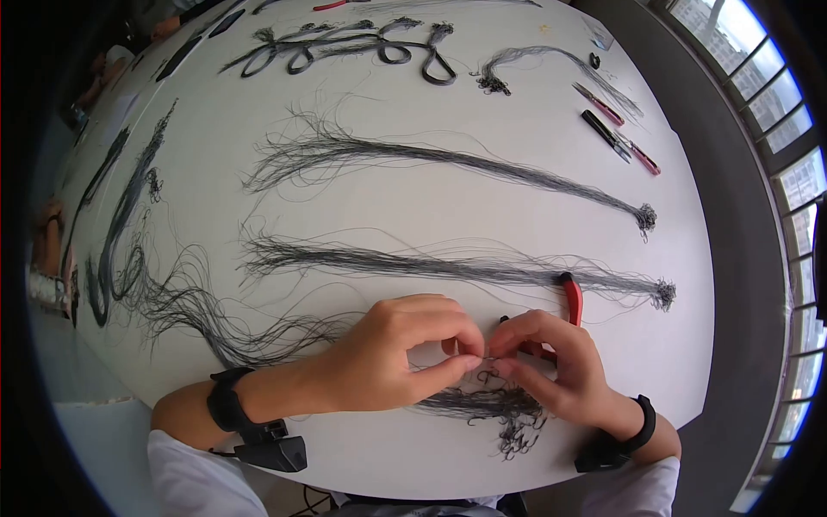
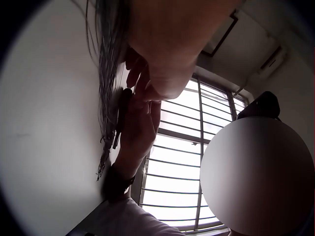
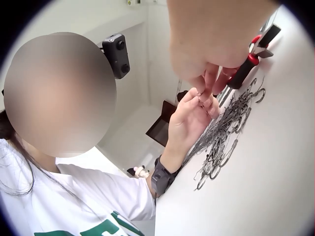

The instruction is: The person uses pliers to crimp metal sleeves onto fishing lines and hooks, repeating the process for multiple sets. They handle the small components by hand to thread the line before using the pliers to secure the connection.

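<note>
In the head view, my left hand (image 1: pixel 405 353) and right hand (image 1: pixel 560 362) meet fingertip to fingertip over the table. Each pinches a thin dark line between thumb and forefinger; the fingers mostly hide it, and I cannot tell its exact kind. Just below them lies a bundle of dark lines with fish hooks (image 1: pixel 519 431) at its right end. The right wrist view shows these curved hooks (image 3: pixel 216 164) spread on the table beside the touching fingertips. Red-handled pliers (image 1: pixel 575 300) lie partly behind the right hand.
Two long bundles of dark lines (image 1: pixel 448 265) stretch across the white table (image 1: pixel 388 202) beyond my hands. Looped bundles (image 1: pixel 396 52) lie at the back. Small cutters (image 1: pixel 606 135) and pink-handled tools lie at the far right. Other people's arms show at the left edge.
</note>
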A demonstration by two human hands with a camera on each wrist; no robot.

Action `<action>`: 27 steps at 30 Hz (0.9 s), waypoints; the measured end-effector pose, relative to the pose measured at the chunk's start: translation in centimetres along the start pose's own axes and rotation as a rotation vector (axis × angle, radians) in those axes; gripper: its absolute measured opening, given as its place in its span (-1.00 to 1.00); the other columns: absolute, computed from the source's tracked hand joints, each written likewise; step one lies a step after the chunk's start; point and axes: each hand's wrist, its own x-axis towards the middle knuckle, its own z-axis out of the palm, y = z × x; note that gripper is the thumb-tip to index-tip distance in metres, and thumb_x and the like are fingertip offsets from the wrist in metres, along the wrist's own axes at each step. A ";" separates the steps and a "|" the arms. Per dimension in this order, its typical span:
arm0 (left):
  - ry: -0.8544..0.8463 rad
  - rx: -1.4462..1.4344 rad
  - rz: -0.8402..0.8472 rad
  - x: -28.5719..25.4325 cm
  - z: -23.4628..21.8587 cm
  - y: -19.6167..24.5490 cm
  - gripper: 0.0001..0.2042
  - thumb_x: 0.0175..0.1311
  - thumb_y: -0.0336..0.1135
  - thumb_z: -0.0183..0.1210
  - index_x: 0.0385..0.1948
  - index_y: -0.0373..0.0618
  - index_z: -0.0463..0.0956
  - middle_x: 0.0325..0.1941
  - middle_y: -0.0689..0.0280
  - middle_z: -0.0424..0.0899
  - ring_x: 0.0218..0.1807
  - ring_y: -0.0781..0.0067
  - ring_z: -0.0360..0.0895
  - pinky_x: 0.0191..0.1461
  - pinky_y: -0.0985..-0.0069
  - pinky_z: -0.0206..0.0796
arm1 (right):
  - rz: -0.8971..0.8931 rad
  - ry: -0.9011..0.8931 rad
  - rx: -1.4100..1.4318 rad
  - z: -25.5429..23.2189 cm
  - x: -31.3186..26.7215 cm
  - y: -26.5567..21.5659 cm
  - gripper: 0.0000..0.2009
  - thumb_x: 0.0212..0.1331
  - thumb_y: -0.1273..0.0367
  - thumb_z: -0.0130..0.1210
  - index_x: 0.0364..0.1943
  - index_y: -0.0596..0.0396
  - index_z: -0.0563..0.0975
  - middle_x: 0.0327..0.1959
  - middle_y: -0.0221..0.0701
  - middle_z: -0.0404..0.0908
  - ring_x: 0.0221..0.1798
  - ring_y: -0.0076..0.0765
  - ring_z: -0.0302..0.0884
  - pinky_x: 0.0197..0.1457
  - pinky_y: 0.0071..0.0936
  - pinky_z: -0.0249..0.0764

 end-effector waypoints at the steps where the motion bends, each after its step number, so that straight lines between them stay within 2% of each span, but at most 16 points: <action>1: -0.003 -0.016 -0.018 0.0 0.0 0.1 -0.93 -0.01 -0.55 0.17 -0.46 -0.22 0.51 -0.45 0.29 0.57 -0.35 0.41 0.51 -0.28 0.52 0.33 | 0.052 -0.021 0.104 -0.1 -0.1 0.0 -0.81 0.04 0.64 0.04 -0.23 0.23 0.44 -0.28 -0.35 0.51 -0.27 -0.46 0.52 -0.19 -0.56 0.46; 2: -0.019 -0.018 -0.022 0.0 0.0 0.1 -0.93 -0.01 -0.55 0.17 -0.46 -0.22 0.51 -0.45 0.29 0.57 -0.35 0.41 0.51 -0.28 0.52 0.33 | 0.104 -0.042 0.210 -0.2 -0.2 0.1 -0.82 0.10 0.64 -0.01 -0.19 0.25 0.43 -0.21 -0.35 0.50 -0.20 -0.48 0.52 -0.10 -0.56 0.46; 5: -0.020 0.002 -0.033 0.1 0.3 0.1 -0.91 -0.02 -0.56 0.18 -0.45 -0.22 0.52 -0.43 0.27 0.59 -0.36 0.39 0.52 -0.28 0.52 0.34 | 0.143 -0.053 0.286 -0.3 -0.3 0.4 -0.83 0.13 0.63 -0.04 -0.17 0.27 0.42 -0.19 -0.37 0.49 -0.14 -0.50 0.52 -0.07 -0.56 0.45; 7: 0.062 0.024 0.022 0.3 0.6 0.2 -0.95 0.01 -0.52 0.19 -0.49 -0.22 0.50 -0.49 0.28 0.56 -0.46 0.43 0.49 -0.36 0.54 0.31 | 0.134 -0.031 0.296 -0.2 -0.3 0.3 -0.83 0.12 0.64 -0.03 -0.18 0.27 0.42 -0.20 -0.36 0.49 -0.15 -0.49 0.53 -0.07 -0.56 0.45; 9: 0.050 0.060 0.049 0.4 0.6 0.2 -0.94 0.00 -0.53 0.19 -0.49 -0.21 0.50 -0.49 0.29 0.56 -0.46 0.41 0.49 -0.37 0.53 0.31 | 0.123 -0.014 0.305 -0.1 -0.3 0.5 -0.83 0.11 0.64 -0.03 -0.19 0.27 0.43 -0.21 -0.35 0.50 -0.15 -0.48 0.54 -0.08 -0.55 0.46; 11: 0.045 0.095 0.071 0.3 0.6 0.1 -0.93 -0.02 -0.54 0.20 -0.49 -0.20 0.51 -0.49 0.29 0.56 -0.47 0.40 0.49 -0.37 0.52 0.30 | 0.030 -0.009 0.241 0.1 -0.4 0.9 -0.80 0.06 0.65 0.00 -0.19 0.27 0.43 -0.25 -0.34 0.51 -0.18 -0.45 0.57 -0.11 -0.56 0.46; 13: 0.053 0.179 0.132 0.2 0.6 0.0 -0.87 -0.12 -0.61 0.22 -0.48 -0.23 0.53 -0.47 0.24 0.58 -0.44 0.36 0.52 -0.36 0.53 0.34 | 0.028 0.016 0.227 0.3 -0.4 0.9 -0.81 0.03 0.64 0.03 -0.22 0.26 0.45 -0.28 -0.33 0.52 -0.21 -0.44 0.57 -0.15 -0.57 0.46; 15: 0.071 0.194 0.153 0.1 0.6 0.1 -0.87 -0.13 -0.62 0.21 -0.49 -0.23 0.53 -0.48 0.25 0.58 -0.45 0.37 0.51 -0.39 0.54 0.33 | 0.023 0.044 0.209 0.2 -0.3 0.7 -0.81 0.00 0.63 0.05 -0.25 0.25 0.47 -0.31 -0.32 0.53 -0.25 -0.43 0.58 -0.19 -0.58 0.45; 17: 0.091 0.210 0.176 0.2 0.5 0.2 -0.86 -0.14 -0.63 0.21 -0.49 -0.23 0.53 -0.49 0.25 0.58 -0.47 0.38 0.51 -0.41 0.55 0.33 | -0.023 0.012 0.028 -0.1 -0.2 0.6 -0.87 -0.05 0.60 0.11 -0.35 0.20 0.51 -0.42 -0.36 0.54 -0.38 -0.41 0.54 -0.31 -0.56 0.41; 18: 0.094 0.219 0.189 0.2 0.5 0.2 -0.86 -0.14 -0.63 0.21 -0.49 -0.23 0.53 -0.49 0.25 0.58 -0.47 0.38 0.51 -0.42 0.56 0.32 | -0.023 0.013 0.031 -0.1 -0.1 0.7 -0.87 -0.05 0.60 0.11 -0.35 0.20 0.51 -0.42 -0.36 0.54 -0.38 -0.41 0.54 -0.31 -0.56 0.41; 19: 0.097 0.228 0.200 0.2 0.4 0.2 -0.86 -0.14 -0.63 0.21 -0.49 -0.23 0.53 -0.49 0.26 0.58 -0.47 0.38 0.51 -0.43 0.56 0.32 | -0.115 0.026 -0.037 0.0 0.1 1.0 -0.89 -0.06 0.58 0.12 -0.40 0.18 0.52 -0.47 -0.38 0.54 -0.43 -0.38 0.50 -0.35 -0.54 0.38; 20: 0.094 0.229 0.198 0.2 0.4 0.2 -0.86 -0.14 -0.63 0.21 -0.49 -0.23 0.53 -0.49 0.26 0.58 -0.47 0.38 0.51 -0.43 0.56 0.32 | -0.206 0.039 -0.104 0.1 0.1 1.1 -0.92 -0.08 0.56 0.14 -0.45 0.15 0.54 -0.51 -0.40 0.53 -0.48 -0.36 0.45 -0.39 -0.51 0.35; 27: 0.064 0.146 0.126 -0.1 0.5 0.2 -0.87 -0.11 -0.64 0.18 -0.48 -0.24 0.53 -0.48 0.24 0.58 -0.45 0.41 0.52 -0.40 0.58 0.34 | -0.270 0.108 -0.184 0.4 0.0 1.5 -0.85 -0.19 0.58 0.16 -0.44 0.12 0.54 -0.55 -0.41 0.50 -0.48 -0.32 0.40 -0.44 -0.47 0.34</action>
